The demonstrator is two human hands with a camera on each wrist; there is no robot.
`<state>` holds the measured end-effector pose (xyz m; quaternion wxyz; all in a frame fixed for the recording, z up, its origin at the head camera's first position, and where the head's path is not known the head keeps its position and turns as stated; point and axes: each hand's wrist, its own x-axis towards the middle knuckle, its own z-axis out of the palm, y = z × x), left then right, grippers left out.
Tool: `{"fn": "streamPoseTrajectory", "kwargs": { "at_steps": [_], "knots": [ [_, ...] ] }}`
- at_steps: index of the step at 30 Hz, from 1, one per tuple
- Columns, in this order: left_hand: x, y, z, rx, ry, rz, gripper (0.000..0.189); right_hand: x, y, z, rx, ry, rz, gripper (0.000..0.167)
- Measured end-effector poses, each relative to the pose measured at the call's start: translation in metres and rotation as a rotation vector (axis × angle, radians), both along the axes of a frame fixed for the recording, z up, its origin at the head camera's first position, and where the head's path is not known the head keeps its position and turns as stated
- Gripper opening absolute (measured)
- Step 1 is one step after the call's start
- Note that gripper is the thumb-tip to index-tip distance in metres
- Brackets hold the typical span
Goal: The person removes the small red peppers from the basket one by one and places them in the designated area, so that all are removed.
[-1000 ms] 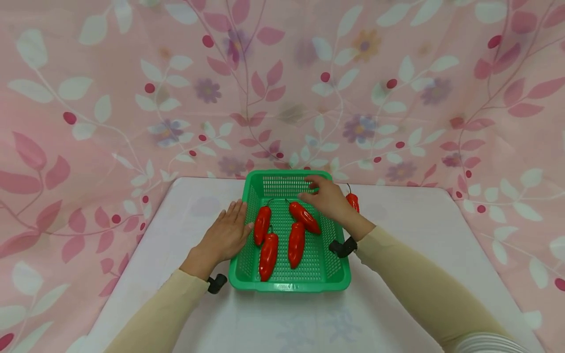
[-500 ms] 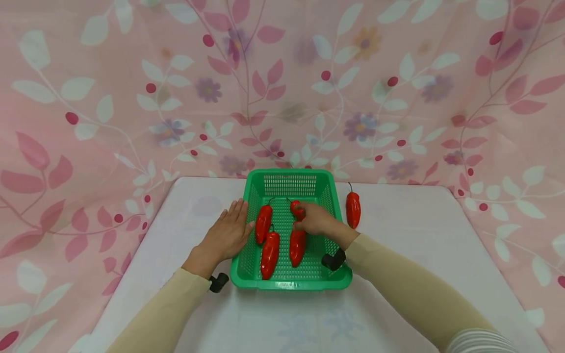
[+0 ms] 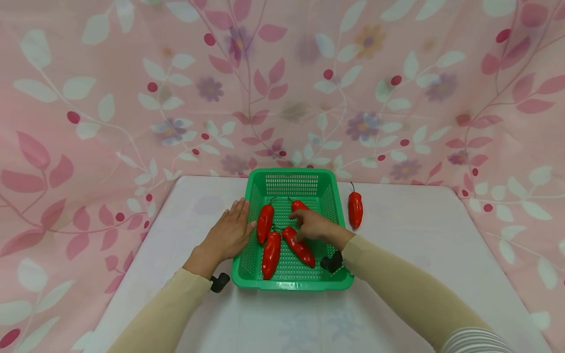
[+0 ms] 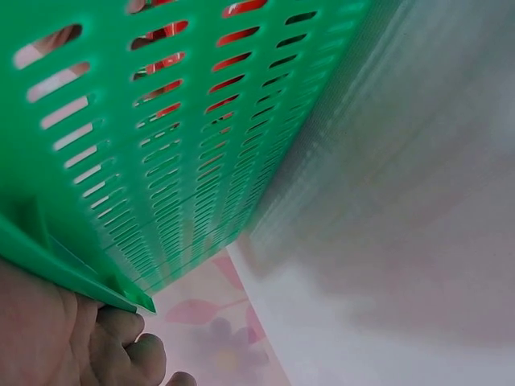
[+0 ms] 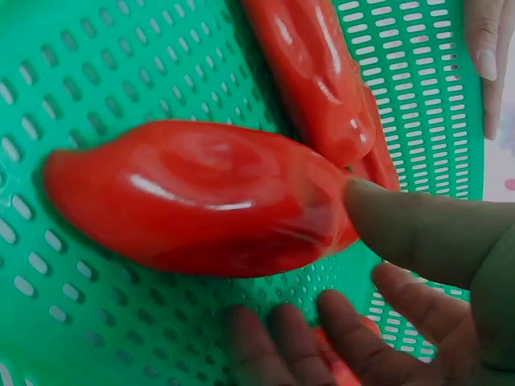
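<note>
A green plastic basket (image 3: 291, 285) holds several glossy red peppers. My left hand (image 3: 227, 233) lies with straight fingers along its left rim, and the left wrist view has the slotted basket wall (image 4: 185, 129) beside that hand. Inside the basket, my right hand (image 3: 315, 224) is over the peppers on the right. Its thumb (image 5: 418, 229) touches the stem end of one slanting pepper (image 5: 201, 197), while the other fingers are spread apart, not closed around it. That hand partly covers the rear pepper (image 3: 300, 206). Two more peppers, one rear (image 3: 265, 225) and one front (image 3: 271, 255), lie at the left side.
Another red pepper (image 3: 355, 210) lies on the white table (image 3: 397, 235), outside the basket to the right. A pink floral curtain (image 3: 282, 98) hangs behind the table. A black wrist camera (image 3: 332, 262) on the right wrist sits just above the basket's right side.
My right hand has moved down and left into the basket, passing over the rear pepper. The front right pepper has turned, its stem end swinging left. My left hand stays at the rim.
</note>
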<state>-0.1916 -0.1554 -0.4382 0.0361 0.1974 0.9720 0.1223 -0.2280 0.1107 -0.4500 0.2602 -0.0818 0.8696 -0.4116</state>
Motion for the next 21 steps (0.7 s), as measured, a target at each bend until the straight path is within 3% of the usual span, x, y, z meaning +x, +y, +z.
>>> {"fn": "streamPoseTrajectory", "kwargs": {
  "at_steps": [13,21],
  "knots": [
    [-0.0002,0.0003,-0.0008,0.000,0.000,0.005,0.072,0.0024,-0.0003,-0.0050,0.057,-0.087,0.060,0.070],
    [0.0009,0.0002,-0.0007,0.008,-0.003,0.007,0.072,-0.0003,0.0023,-0.0044,-0.095,-0.071,0.053,0.061]
  ]
}}
